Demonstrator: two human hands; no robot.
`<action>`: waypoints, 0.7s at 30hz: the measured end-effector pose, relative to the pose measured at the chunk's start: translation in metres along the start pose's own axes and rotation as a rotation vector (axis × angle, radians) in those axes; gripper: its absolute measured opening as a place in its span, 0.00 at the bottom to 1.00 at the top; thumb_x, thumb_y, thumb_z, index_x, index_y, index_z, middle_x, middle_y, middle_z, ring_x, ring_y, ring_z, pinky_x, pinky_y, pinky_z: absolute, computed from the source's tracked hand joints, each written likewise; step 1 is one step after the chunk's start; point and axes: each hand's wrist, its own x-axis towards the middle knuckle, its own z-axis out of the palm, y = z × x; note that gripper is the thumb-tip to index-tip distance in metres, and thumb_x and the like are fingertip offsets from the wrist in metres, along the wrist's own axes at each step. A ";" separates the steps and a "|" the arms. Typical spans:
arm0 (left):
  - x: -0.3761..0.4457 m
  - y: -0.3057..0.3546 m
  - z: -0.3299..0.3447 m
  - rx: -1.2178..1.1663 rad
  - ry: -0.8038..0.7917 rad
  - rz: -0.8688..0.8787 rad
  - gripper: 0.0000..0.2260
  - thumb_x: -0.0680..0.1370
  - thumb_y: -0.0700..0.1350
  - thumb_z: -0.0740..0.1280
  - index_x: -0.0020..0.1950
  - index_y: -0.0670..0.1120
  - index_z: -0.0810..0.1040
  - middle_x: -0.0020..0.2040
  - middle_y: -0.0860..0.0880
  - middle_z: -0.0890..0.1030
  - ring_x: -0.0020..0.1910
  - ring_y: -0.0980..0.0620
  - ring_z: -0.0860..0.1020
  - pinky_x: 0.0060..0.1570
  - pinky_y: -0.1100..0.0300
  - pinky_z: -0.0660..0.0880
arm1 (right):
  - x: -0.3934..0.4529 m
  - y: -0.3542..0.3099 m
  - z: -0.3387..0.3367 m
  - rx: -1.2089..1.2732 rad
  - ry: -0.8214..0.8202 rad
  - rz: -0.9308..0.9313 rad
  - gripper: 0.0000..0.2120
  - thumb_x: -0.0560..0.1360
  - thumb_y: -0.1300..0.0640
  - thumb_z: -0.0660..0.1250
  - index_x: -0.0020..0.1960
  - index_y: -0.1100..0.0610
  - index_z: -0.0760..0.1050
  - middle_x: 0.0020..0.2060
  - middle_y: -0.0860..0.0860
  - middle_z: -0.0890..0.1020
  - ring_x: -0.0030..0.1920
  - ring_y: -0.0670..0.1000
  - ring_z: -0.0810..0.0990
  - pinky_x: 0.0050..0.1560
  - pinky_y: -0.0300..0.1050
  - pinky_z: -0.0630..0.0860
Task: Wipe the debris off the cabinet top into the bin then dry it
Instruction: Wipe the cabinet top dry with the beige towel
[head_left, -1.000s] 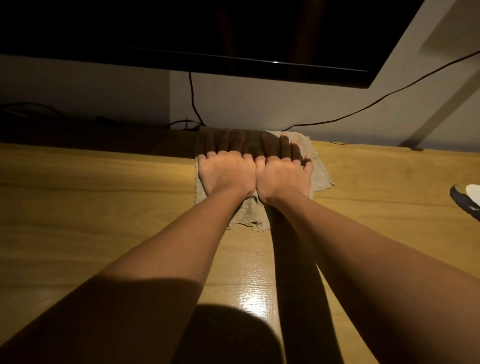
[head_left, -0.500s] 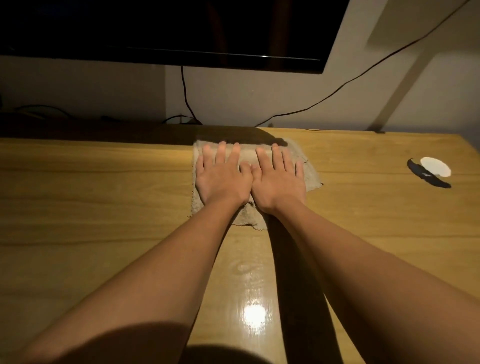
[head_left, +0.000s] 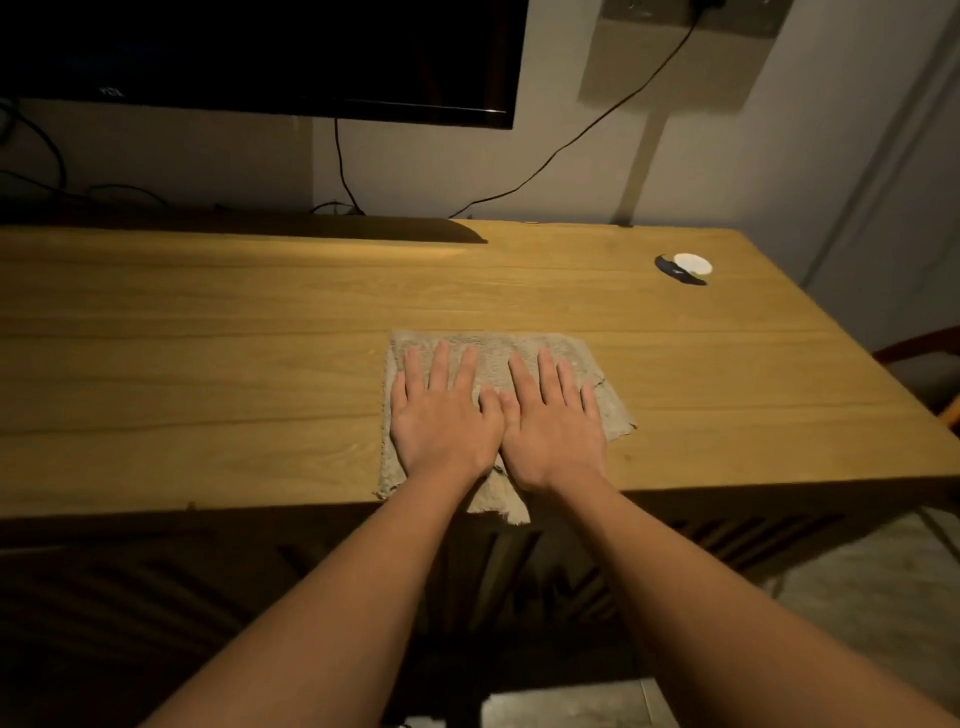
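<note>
A beige frayed cloth (head_left: 493, 345) lies flat on the wooden cabinet top (head_left: 208, 364), near its front edge. One corner of the cloth hangs over that edge. My left hand (head_left: 444, 421) and my right hand (head_left: 553, 426) rest side by side on the cloth, palms down, fingers spread, thumbs touching. Neither hand grips it. A tiny speck lies at the front edge, far left of the cloth. No bin is in view.
A small white round object (head_left: 693, 262) and a dark curved piece (head_left: 678, 273) sit at the far right of the top. A dark TV screen (head_left: 260, 52) hangs above the back edge, with cables (head_left: 340, 166) along the wall. A chair (head_left: 924, 364) stands to the right.
Both hands have dragged the cloth from the back of the cabinet top, by the wall, to the front edge. The camera has pulled back with them.
</note>
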 end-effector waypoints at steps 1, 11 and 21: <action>-0.015 0.004 0.002 0.007 0.001 0.003 0.27 0.83 0.60 0.42 0.82 0.58 0.42 0.83 0.51 0.42 0.81 0.44 0.38 0.79 0.47 0.40 | -0.015 0.006 0.000 0.002 0.002 -0.001 0.27 0.84 0.40 0.35 0.81 0.42 0.37 0.81 0.48 0.37 0.80 0.50 0.34 0.79 0.54 0.36; -0.045 0.019 0.010 0.035 -0.042 -0.009 0.26 0.83 0.60 0.40 0.80 0.60 0.37 0.82 0.53 0.37 0.80 0.44 0.34 0.78 0.46 0.37 | -0.050 0.021 0.001 0.009 0.017 0.061 0.27 0.84 0.40 0.36 0.81 0.43 0.36 0.81 0.51 0.36 0.80 0.51 0.33 0.78 0.52 0.33; 0.018 0.032 0.013 0.022 -0.010 -0.049 0.25 0.83 0.60 0.40 0.80 0.62 0.38 0.82 0.54 0.38 0.80 0.45 0.34 0.78 0.46 0.39 | 0.015 0.024 -0.007 0.013 0.003 0.083 0.26 0.83 0.40 0.35 0.80 0.40 0.34 0.81 0.50 0.34 0.80 0.50 0.31 0.79 0.54 0.35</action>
